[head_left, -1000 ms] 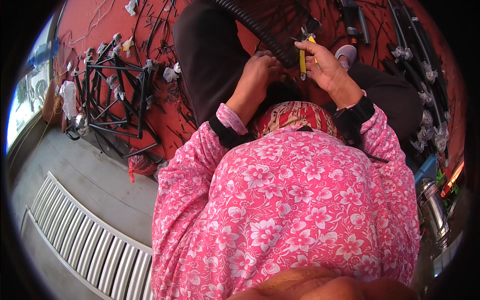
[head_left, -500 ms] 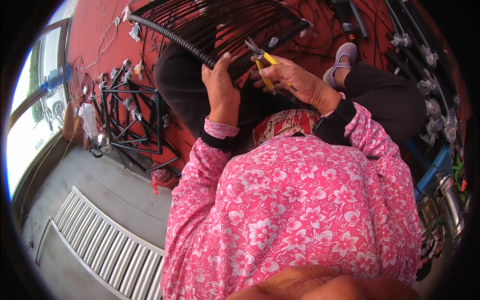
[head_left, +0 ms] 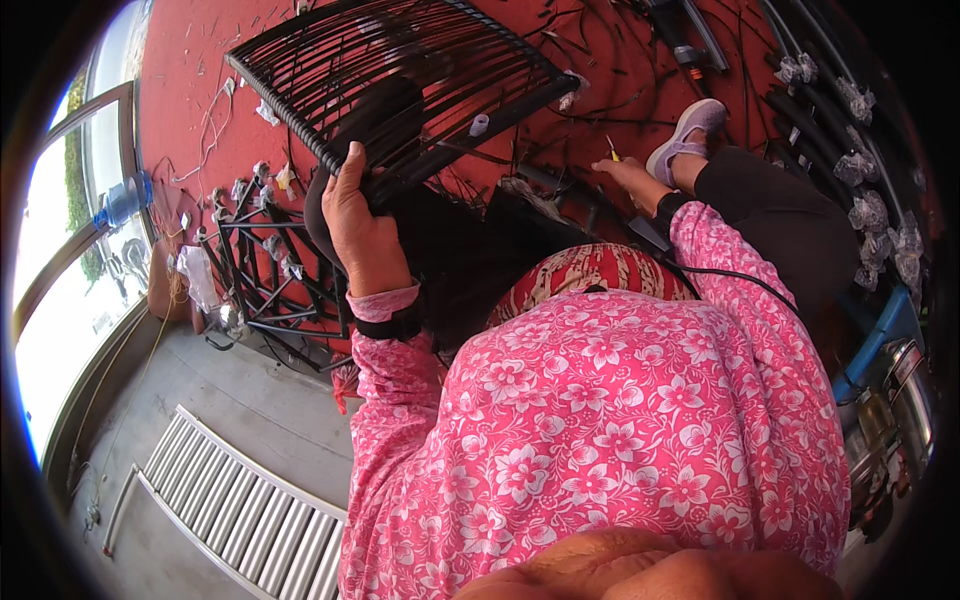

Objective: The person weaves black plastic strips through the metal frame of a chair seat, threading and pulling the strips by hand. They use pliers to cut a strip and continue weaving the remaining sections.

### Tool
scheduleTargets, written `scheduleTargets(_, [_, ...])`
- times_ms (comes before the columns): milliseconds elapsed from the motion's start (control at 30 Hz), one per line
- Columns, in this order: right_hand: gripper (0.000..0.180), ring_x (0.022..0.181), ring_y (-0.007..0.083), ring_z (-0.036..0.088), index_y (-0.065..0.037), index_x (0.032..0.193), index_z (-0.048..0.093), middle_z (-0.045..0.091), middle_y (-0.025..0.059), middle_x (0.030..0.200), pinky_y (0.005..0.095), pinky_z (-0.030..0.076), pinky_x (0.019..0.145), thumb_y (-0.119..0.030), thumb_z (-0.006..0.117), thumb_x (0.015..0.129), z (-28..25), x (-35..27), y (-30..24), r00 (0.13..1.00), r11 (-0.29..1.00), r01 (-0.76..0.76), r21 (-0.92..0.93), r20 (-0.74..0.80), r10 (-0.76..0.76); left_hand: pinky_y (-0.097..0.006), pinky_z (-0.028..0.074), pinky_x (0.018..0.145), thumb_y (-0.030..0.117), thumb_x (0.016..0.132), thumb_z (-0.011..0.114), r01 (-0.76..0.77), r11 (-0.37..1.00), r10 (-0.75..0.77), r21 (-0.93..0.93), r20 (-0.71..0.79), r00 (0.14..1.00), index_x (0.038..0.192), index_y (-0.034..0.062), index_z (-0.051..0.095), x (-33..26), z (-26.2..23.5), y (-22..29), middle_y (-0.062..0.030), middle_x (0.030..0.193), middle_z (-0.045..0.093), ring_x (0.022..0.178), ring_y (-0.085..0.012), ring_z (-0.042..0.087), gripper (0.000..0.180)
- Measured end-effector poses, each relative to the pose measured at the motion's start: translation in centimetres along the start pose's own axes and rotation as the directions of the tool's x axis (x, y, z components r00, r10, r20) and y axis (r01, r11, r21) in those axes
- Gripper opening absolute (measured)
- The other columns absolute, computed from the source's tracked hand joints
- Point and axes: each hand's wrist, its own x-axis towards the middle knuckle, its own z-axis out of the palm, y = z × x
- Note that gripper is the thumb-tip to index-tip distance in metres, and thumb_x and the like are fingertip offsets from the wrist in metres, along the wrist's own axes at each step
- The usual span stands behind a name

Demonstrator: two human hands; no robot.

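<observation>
Red floor (head_left: 190,90) strewn with black strips lies beneath a black woven panel (head_left: 400,70), its edge gripped by the left hand (head_left: 355,225), while the right hand (head_left: 625,175) closes on a yellow-handled tool (head_left: 611,150).

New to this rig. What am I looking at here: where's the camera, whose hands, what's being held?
There is no machine here: a person works with bare hands. The one picture comes from a fisheye camera worn on that person's head, looking down, so straight edges bend and the pink flowered sleeves enter from below. The left hand grips the edge of a black woven wire panel, lifted above a red floor. The right hand reaches out low beside a grey shoe; something small and yellow shows at it, too small to identify. Black metal frames lie to the left, and a white slatted panel lies lower left.
</observation>
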Motion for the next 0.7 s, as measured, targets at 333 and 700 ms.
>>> scheduleTargets(333, [0.069, 0.127, 0.0400, 0.049, -0.005, 0.129, 0.052, 0.054, 0.0199, 0.135, 0.0539, 0.040, 0.105, -0.031, 0.082, 0.072, 2.5, 1.4, -6.6, 0.562, 0.669, 0.460, -0.584, -0.391, -0.728, -0.030, 0.058, 0.066, 0.010, 0.092, 0.075, 0.121, 0.985, -0.116, -0.119, 0.048, 0.992, 0.102, 0.0078, 0.067, 0.2, -0.4, 3.2, -0.0030, 0.089, 0.069, 0.069, -0.0129, 0.062, 0.013])
scheduleTargets(700, [0.047, 0.115, 0.0392, 0.062, -0.009, 0.105, 0.066, 0.071, 0.0159, 0.113, 0.0537, 0.044, 0.098, -0.047, 0.076, 0.080, 1.9, 3.1, -7.6, 0.772, 0.801, 0.367, -0.474, -0.325, -0.546, -0.028, 0.056, 0.067, 0.011, 0.093, 0.073, 0.099, 0.987, -0.094, -0.127, 0.048, 0.994, 0.103, 0.0021, 0.068, -0.1, 0.3, 3.1, -0.0046, 0.092, 0.070, 0.070, -0.0115, 0.060, 0.014])
